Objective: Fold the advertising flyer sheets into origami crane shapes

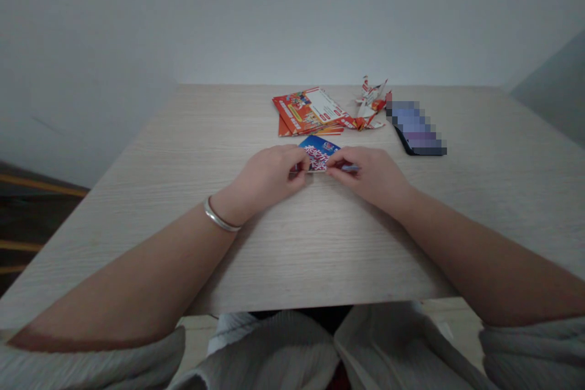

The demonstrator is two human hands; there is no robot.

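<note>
A blue printed paper (319, 147) with large pinkish-white characters lies between my hands over the table. My left hand (274, 173) pinches its left near edge, thumb below and curled fingers above. At the right near edge, my right hand (370, 173) pinches the same paper, and a bit of blue shows beside its fingers. Both hands hide parts of the paper, so I cannot tell whether it is folded. Just beyond it lies a stack of orange-red printed leaflets (301, 113).
Folded paper figures (371, 106) in red and white stand right of the leaflets. A phone (418, 128), its screen blurred out, lies farther right. The light wooden table (183, 134) meets a pale wall at the back. Dark shelving with wooden edges (41, 184) is at the left.
</note>
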